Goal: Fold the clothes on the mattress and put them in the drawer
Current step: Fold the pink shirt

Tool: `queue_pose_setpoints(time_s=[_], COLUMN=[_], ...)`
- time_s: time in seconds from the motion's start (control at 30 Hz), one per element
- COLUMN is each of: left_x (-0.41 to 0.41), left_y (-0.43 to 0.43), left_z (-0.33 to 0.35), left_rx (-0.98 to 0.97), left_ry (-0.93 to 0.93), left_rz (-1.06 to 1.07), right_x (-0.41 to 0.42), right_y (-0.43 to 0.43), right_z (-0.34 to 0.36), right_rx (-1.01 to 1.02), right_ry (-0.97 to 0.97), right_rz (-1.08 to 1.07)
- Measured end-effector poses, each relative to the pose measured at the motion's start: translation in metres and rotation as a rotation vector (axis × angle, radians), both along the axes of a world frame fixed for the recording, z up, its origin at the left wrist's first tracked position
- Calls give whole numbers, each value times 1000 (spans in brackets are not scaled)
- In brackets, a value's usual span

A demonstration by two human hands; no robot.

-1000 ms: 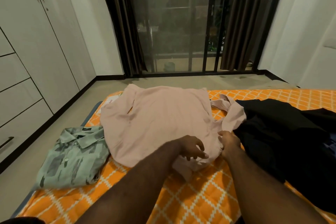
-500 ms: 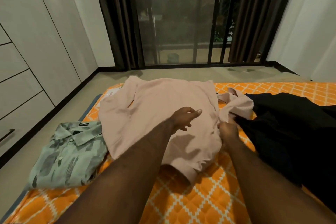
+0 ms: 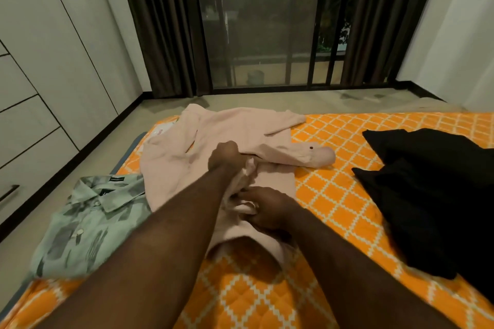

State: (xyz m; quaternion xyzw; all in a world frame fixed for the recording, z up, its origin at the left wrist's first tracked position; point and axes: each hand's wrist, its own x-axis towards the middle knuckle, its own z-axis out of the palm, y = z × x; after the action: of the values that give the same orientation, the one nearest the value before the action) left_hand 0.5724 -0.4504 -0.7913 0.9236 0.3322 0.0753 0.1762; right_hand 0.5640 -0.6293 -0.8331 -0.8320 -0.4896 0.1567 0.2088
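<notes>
A pale pink shirt (image 3: pixel 187 165) lies back-up in the middle of the orange quilted mattress (image 3: pixel 334 195), its right side folded in over the body with one sleeve pointing right. My left hand (image 3: pixel 223 156) is curled on the folded edge near the shirt's middle. My right hand (image 3: pixel 264 211) grips bunched pink fabric closer to me. A folded grey-green patterned shirt (image 3: pixel 88 224) lies at the mattress's left edge. Dark black clothing (image 3: pixel 433 195) is heaped on the right.
White wardrobe drawers (image 3: pixel 18 157) with dark handles stand along the left wall across a strip of floor. A glass sliding door (image 3: pixel 267 21) with dark curtains is beyond the mattress. A white wall rises on the right.
The pink shirt's right side and sleeve have been folded over onto its body. My left hand moved onto the folded edge. My right hand shifted nearer and left, gripping the fabric.
</notes>
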Motion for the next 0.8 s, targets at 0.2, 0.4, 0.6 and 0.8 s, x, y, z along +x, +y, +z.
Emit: queue_pose_setpoints(time_s=[0.2,0.4,0.6,0.8], left_x=[-20,-68,-127,-153], left_y=[43,32,-48,-85], left_z=[15,0,3,-16], left_rx=[-347,-22,-62,19], left_ry=[-283,-301,266,401], left_rz=[587,464,-787,-865], right_x=[26,15,-14,-40], right_y=[-37,-47,-45,-43], right_z=[12,15,18,14], right_rx=[88,-63,-140,-32], right_ry=[167,176,22,-74], right_rz=[-213,-211,-193,-320])
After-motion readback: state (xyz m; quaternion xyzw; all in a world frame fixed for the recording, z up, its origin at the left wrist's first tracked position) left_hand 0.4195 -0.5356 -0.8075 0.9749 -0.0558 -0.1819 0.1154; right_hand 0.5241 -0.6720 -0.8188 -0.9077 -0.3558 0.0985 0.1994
